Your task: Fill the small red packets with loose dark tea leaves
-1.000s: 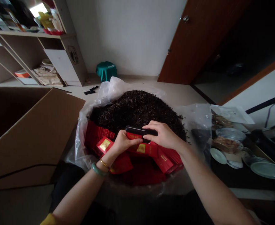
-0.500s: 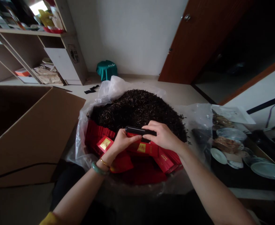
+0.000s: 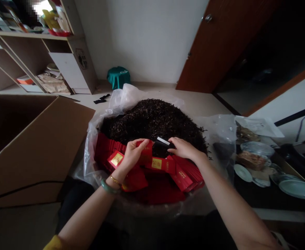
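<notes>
Between the thumb and fingers of my left hand (image 3: 133, 152), a small red packet (image 3: 146, 154) stands upright. My right hand (image 3: 182, 147) is closed on a black handheld bag sealer (image 3: 162, 141) with a white strip on its face. The sealer sits just right of the packet, apart from it. Beneath my hands, dark loose tea leaves (image 3: 152, 116) are heaped in a clear plastic bag (image 3: 90, 142). Several red packets lie on the near side, one with a gold label (image 3: 116, 159), a stack at the left (image 3: 105, 147) and another at the right (image 3: 186, 173).
An open cardboard box (image 3: 43, 146) stands at the left. To the right are a glass bowl (image 3: 256, 148), a small white dish (image 3: 243, 173) and a pale plate (image 3: 298, 188). A green covered bin (image 3: 118, 77) rests by the wall, near a brown door (image 3: 220, 45).
The sealer was across the packet's top edge, with both hands at it. Now my right hand has drawn it away to the right and tilted it, while my left hand keeps the packet.
</notes>
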Motion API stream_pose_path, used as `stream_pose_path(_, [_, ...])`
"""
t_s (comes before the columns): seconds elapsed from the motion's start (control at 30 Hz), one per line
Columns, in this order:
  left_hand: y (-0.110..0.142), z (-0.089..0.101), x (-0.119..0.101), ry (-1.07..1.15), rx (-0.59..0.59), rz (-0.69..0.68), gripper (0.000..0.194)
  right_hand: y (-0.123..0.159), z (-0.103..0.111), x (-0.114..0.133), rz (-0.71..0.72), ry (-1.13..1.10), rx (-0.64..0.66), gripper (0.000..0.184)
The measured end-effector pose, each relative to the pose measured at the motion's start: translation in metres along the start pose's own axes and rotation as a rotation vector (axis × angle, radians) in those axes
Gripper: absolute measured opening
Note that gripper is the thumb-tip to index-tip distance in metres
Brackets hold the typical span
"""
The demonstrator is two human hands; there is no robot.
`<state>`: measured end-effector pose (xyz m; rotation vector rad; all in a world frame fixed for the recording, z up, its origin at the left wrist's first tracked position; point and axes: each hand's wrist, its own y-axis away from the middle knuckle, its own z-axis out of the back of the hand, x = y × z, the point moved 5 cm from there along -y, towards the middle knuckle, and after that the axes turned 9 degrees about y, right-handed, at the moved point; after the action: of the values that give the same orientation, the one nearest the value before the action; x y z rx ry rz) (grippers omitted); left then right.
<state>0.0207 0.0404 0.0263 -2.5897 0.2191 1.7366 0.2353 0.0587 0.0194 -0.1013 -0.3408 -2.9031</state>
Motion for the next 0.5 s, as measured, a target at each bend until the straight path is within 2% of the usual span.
stream_pose_path(0.03, [-0.001,0.000,0.001,-0.009,0.009,-0.003,0.049,0.000,-0.001,0.002,-0.012,0.013,0.003,0.037])
stream_pose_path(0.1, [-0.001,-0.001,0.003,-0.031,0.035,0.000,0.054,0.002,0.005,0.015,0.020,-0.062,-0.074,0.034])
stream_pose_path(0.23, [-0.001,-0.003,0.006,-0.180,0.106,-0.022,0.060,0.015,0.033,0.057,0.264,-0.463,-0.390,0.023])
stream_pose_path(0.33, [0.003,-0.005,0.006,-0.337,0.171,-0.073,0.063,0.024,0.042,0.077,0.374,-0.588,-0.569,0.013])
stream_pose_path(0.4, [0.005,-0.007,0.005,-0.420,0.206,-0.103,0.063,0.027,0.043,0.081,0.391,-0.596,-0.619,0.013])
stream_pose_path(0.5, [0.008,-0.008,0.000,-0.483,0.231,-0.148,0.063,0.028,0.041,0.079,0.408,-0.568,-0.608,0.014])
